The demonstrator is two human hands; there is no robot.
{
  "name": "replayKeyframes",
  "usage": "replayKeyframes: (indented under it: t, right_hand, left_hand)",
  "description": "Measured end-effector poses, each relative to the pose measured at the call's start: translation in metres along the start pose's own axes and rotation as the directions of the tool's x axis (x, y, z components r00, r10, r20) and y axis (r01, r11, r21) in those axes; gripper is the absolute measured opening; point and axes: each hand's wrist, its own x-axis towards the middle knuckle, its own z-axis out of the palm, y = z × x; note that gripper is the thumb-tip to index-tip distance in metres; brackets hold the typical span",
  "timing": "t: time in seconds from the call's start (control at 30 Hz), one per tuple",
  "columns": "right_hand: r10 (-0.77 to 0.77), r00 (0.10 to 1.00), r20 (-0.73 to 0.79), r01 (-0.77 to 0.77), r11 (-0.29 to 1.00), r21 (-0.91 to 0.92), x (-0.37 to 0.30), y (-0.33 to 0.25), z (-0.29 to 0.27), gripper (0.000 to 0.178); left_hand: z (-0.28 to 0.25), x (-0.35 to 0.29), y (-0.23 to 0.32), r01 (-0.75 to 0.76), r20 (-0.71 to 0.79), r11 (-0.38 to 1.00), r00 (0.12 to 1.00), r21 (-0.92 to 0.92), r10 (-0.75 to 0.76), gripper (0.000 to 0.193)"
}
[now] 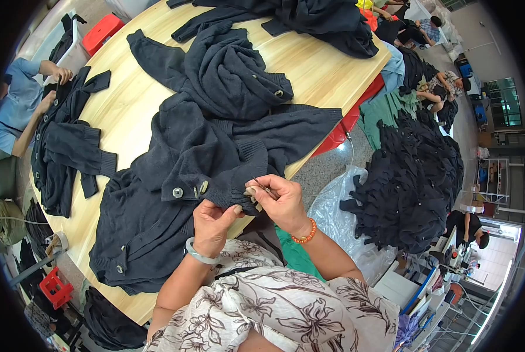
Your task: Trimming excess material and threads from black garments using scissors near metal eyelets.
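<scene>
Dark knitted cardigan with pale buttons (186, 146) lies bunched at the centre of my view, its front edge between the two hands, its bulk spreading towards ten o'clock on a pale wood-grain table (121, 105). I have the bare left hand (215, 222) at about seven o'clock, thumb and fingers nearly closed on the edge of the knit; its fingertips are partly tucked under cloth. I see the bare right hand (277, 199) at five o'clock, thumb and fingertips pinched tight round a slim dark implement (266, 189), just beside the edge; I cannot tell its kind. An orange beaded bracelet (305, 233) circles the right wrist, a pale smooth bangle (201, 252) the left. Further out, towards twelve, I find another dark knitted garment (227, 73) heaped on the table. Between nine and ten, a co-worker in a light blue top (19, 102) handles a dark buttoned cardigan (60, 141). At three o'clock is a large heap of dark garments (409, 182), with clear plastic sheeting (335, 214) at four and a red plastic stool (56, 287) at eight
</scene>
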Motion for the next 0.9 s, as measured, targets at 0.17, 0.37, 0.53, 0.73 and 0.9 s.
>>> replayKeyframes:
  t: [0.17,0.37,0.53,0.73,0.9]
  right_hand:
    - [0.061,0.998,0.028,-0.063,0.994,0.089,0.003,0.004,-0.006,0.012]
    - [0.116,0.993,-0.001,-0.115,0.984,0.136,0.002,0.004,-0.014,0.021]
    - [0.024,0.993,0.113,-0.030,0.998,0.054,-0.005,0.000,-0.014,0.024]
    - [-0.227,0.959,0.170,0.264,0.932,-0.249,-0.010,-0.009,-0.001,0.037]
    - [-0.125,0.976,0.175,0.175,0.936,-0.305,-0.009,-0.004,-0.005,0.024]
  left_hand:
    - [-0.004,0.000,-0.003,-0.016,-0.004,1.000,1.000,-0.004,0.016,0.020]
    - [-0.002,0.001,0.000,-0.006,-0.019,1.000,1.000,-0.012,0.006,0.022]
    - [-0.002,0.000,-0.002,-0.027,-0.007,1.000,1.000,-0.015,0.027,0.024]
    - [-0.006,-0.001,-0.008,-0.059,0.005,0.996,0.998,-0.060,0.059,0.028]
    - [-0.011,-0.002,-0.006,0.042,-0.005,0.984,0.999,-0.171,-0.043,0.028]
